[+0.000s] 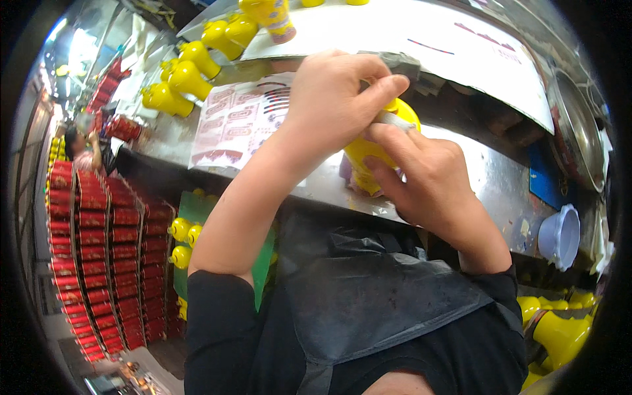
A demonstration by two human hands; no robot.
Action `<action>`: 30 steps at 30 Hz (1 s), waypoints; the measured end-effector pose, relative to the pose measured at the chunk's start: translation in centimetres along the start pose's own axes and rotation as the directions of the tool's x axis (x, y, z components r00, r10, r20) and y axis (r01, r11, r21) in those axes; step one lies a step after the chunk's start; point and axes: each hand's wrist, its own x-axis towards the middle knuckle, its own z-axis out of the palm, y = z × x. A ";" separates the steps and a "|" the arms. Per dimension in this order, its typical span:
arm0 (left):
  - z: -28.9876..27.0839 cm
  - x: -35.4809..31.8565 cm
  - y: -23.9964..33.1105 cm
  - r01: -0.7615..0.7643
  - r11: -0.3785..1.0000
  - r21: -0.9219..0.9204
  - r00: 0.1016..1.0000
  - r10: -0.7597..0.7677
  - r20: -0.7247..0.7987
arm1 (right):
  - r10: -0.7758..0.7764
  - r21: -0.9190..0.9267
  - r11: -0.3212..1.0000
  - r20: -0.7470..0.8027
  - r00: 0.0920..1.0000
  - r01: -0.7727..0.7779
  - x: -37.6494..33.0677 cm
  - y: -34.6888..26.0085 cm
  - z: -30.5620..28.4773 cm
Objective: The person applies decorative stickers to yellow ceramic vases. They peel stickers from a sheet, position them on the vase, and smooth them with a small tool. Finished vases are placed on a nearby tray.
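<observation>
A glossy yellow bottle with patterned purplish printing at its foot leans on the metal worktop in front of me. My right hand closes on its side, thumb and forefinger pressed to the yellow surface. Between that forefinger and the bottle shows a small pale grey piece, perhaps cloth. My left hand is curled over the bottle's upper end, thumb pointing right; what its fingers hold is hidden. Just beyond its knuckles sits a dark grey folded pad; I cannot tell whether the hand touches it.
Printed decal sheets lie left of the bottle. Several yellow bottles line the far left edge, near a white board. A lilac basin stands right. More yellow bottles are low right; stacked red boxes and a person are left.
</observation>
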 end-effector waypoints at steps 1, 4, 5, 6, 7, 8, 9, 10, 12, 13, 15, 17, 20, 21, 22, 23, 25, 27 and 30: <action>-0.2 0.1 0.0 -0.032 0.997 0.071 0.999 0.031 0.015 | 0.011 0.025 1.000 -0.041 0.999 -0.010 0.0 -0.1 0.0; -0.8 -0.4 0.2 -0.135 0.944 0.300 0.991 0.125 0.055 | 0.037 0.158 0.987 -0.210 0.977 -0.004 -0.5 -0.5 -0.1; -1.0 -0.8 0.4 -0.153 0.931 0.331 0.988 0.135 0.075 | 0.091 0.154 0.986 -0.191 0.977 -0.062 -0.8 -0.6 0.0; -1.4 -1.2 0.5 -0.162 0.906 0.391 0.987 0.153 0.056 | 0.073 0.141 0.989 -0.259 0.963 -0.037 -0.9 -0.6 0.1; -1.4 -1.3 0.5 -0.175 0.883 0.435 0.984 0.166 0.061 | 0.174 0.175 0.975 -0.202 0.964 -0.140 -1.1 -0.6 0.1; -1.3 -1.2 0.5 -0.191 0.862 0.470 0.982 0.167 0.093 | 0.195 0.206 0.968 -0.238 0.952 -0.146 -1.1 -0.5 0.2; -1.7 -1.1 0.3 -0.202 0.851 0.484 0.979 0.161 0.125 | 0.217 0.241 0.956 -0.211 0.953 -0.164 -1.1 -0.5 0.0; -1.9 -1.1 0.2 -0.143 0.871 0.470 0.985 0.078 0.154 | 0.238 0.257 0.948 -0.175 0.955 -0.190 -1.0 -0.5 0.1; -2.5 -1.0 -0.3 -0.110 0.901 0.421 0.984 0.040 0.171 | 0.134 0.122 0.986 -0.181 0.974 -0.112 -0.7 -0.6 0.0; -2.7 -1.0 -0.4 -0.112 0.908 0.403 0.980 0.035 0.194 | 0.074 0.081 0.995 -0.199 0.977 -0.059 -0.4 -0.7 0.0; -3.3 -1.0 -0.8 -0.122 0.932 0.343 0.980 0.059 0.188 | -0.014 0.049 0.999 -0.155 0.988 0.022 0.3 -1.2 0.2; -3.2 -1.0 -0.8 -0.090 0.945 0.315 0.983 0.034 0.180 | -0.019 -0.030 0.999 -0.086 0.996 0.017 1.0 -2.1 0.9; -3.6 -1.4 -1.0 -0.086 0.944 0.318 0.983 0.028 0.184 | 0.011 -0.171 0.985 0.013 1.000 -0.008 1.4 -3.2 1.0; -3.8 -1.5 -1.0 -0.078 0.942 0.327 0.981 0.016 0.191 | -0.010 -0.202 0.979 0.048 0.999 0.019 1.4 -3.4 0.8; -4.1 -1.7 -1.1 -0.070 0.938 0.339 0.981 0.002 0.196 | -0.005 -0.138 0.990 0.015 1.000 0.007 1.3 -3.3 0.6; -4.4 -2.0 -1.2 -0.093 0.930 0.356 0.980 0.022 0.198 | -0.034 -0.079 0.996 -0.011 0.999 0.033 1.3 -3.2 0.4; -5.1 -2.6 -1.4 -0.127 0.910 0.394 0.979 0.051 0.197 | -0.042 0.015 0.999 -0.065 0.997 0.043 1.1 -2.8 0.2; -5.8 -3.2 -1.6 -0.029 0.950 0.312 0.972 -0.045 0.230 | 0.033 0.170 0.985 -0.097 0.995 -0.016 1.3 -2.3 0.6; -6.5 -4.5 -2.1 0.016 0.963 0.269 0.975 -0.074 0.208 | 0.211 0.355 0.922 -0.132 0.968 -0.153 1.8 -2.0 1.4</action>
